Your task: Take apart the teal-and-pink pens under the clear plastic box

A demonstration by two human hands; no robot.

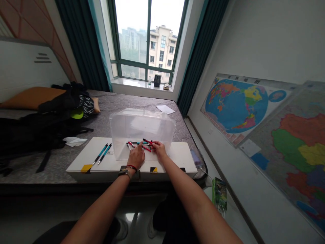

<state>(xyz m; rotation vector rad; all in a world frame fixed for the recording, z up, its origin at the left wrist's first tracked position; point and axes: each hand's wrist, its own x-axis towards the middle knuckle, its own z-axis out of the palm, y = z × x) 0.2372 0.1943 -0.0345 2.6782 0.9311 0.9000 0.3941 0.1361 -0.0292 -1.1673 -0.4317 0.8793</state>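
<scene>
1. Together, the left hand (135,156) and the right hand (159,149) sit close above a loose heap of pens (140,144) with red and teal bodies, lying crossed at mixed angles.
2. The left hand has its index finger stretched out, with the tip on the pens and the other fingers curled under, so it looks to be pressing or steadying rather than pinching. The right hand's fingers are bunched over the red-bodied pens; I cannot tell whether they pinch any.
3. The heap shows within the outline of a clear plastic box (142,123), but whether the pens lie inside it or behind its wall I cannot tell.
4. Two teal pens (102,154) lie side by side, well left of the heap. Their neat parallel line suggests they were set there deliberately.
5. A white board (179,156) lies under the box and pens, probably to give a firm, flat surface on the quilted mattress (98,128).
6. Nearby, a black backpack (38,132) lies heaped on the mattress, and a sheet of paper (165,109) lies beyond the box, below the window (147,40).
</scene>
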